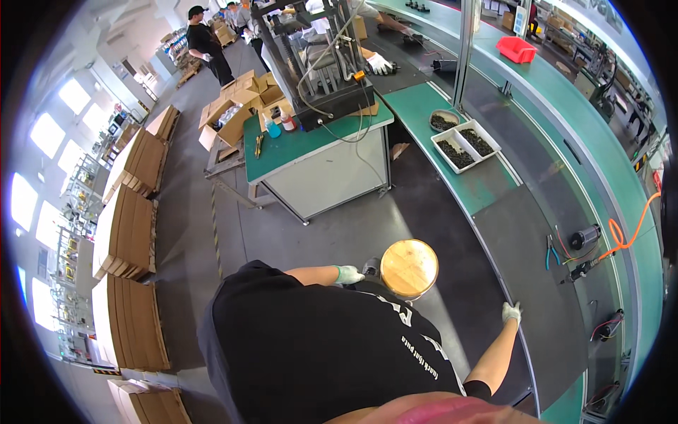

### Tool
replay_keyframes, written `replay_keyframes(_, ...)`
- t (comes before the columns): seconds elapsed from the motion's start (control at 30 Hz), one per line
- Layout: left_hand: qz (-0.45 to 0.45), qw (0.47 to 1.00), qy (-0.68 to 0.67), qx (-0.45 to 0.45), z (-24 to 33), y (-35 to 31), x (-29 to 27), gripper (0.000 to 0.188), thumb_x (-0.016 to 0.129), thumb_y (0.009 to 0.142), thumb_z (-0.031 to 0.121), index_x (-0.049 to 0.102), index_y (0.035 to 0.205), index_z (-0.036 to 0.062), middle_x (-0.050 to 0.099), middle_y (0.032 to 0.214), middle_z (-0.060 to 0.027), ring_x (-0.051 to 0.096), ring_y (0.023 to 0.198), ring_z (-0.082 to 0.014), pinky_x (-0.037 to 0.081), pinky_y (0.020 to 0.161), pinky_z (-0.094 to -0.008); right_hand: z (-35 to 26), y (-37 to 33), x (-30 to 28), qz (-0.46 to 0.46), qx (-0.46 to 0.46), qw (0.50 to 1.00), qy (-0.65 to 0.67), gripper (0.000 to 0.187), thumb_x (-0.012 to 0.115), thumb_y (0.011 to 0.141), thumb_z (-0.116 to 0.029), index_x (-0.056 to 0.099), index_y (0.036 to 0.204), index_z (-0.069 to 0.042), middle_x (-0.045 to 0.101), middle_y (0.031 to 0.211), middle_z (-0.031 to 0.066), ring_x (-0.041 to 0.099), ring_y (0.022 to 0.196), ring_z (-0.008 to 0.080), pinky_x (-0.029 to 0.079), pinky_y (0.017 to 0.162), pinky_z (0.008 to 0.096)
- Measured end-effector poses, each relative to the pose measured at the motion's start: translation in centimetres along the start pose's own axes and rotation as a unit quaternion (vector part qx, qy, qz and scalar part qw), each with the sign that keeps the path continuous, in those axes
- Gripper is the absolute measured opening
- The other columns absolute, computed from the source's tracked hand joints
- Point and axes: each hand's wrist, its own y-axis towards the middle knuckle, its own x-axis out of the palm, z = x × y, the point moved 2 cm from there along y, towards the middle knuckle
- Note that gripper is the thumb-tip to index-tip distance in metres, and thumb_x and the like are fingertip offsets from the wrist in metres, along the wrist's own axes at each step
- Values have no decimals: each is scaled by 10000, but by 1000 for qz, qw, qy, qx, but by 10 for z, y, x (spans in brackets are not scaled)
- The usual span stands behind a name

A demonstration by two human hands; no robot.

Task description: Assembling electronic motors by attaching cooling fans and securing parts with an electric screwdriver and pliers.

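Note:
My left hand [349, 275], in a white glove, is low beside my leg, left of a round wooden-topped stool [409, 268]. Its fingers look stretched out, and nothing shows in them. To the right, my gloved right hand [512, 312] has its fingers curled over the near edge of the long workbench [537, 283], which has a dark mat on top. Beyond that hand on the bench lie blue-handled pliers [551, 252], a power screwdriver [580, 271] on an orange coiled hose, and a small black motor [585, 237] with wires. Another motor [611, 324] lies farther right.
White trays of small dark parts [455, 153] and a round bowl [443, 121] stand up the bench. A green-topped table [282, 159] carries a press machine [328, 99]. Stacked flat cardboard [127, 237] lines the left. A red bin [516, 49] sits on the shelf. Other people work at the back.

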Motion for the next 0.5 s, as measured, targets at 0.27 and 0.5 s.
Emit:
replay_keyframes(0.27, -36, 996, 66, -42, 9, 18, -16, 454, 444, 923, 363, 634, 1124, 3, 637, 1118, -245, 612, 1056, -398, 482, 897, -474, 19, 9, 8, -28, -16, 997, 66, 828, 579, 836, -444, 200, 1536, -216, 84, 1605, 151, 103, 1452, 436, 193, 1187, 452)
replay_keyframes(0.5, 43, 999, -7, -29, 55, 30, -18, 488, 486, 905, 366, 611, 1149, -37, 592, 1218, -271, 548, 1168, -406, 424, 991, -466, 29, 12, 15, -35, -39, 997, 55, 833, 545, 845, -503, 156, 1542, -267, 43, 1611, 147, 92, 1455, 437, 167, 1184, 475)
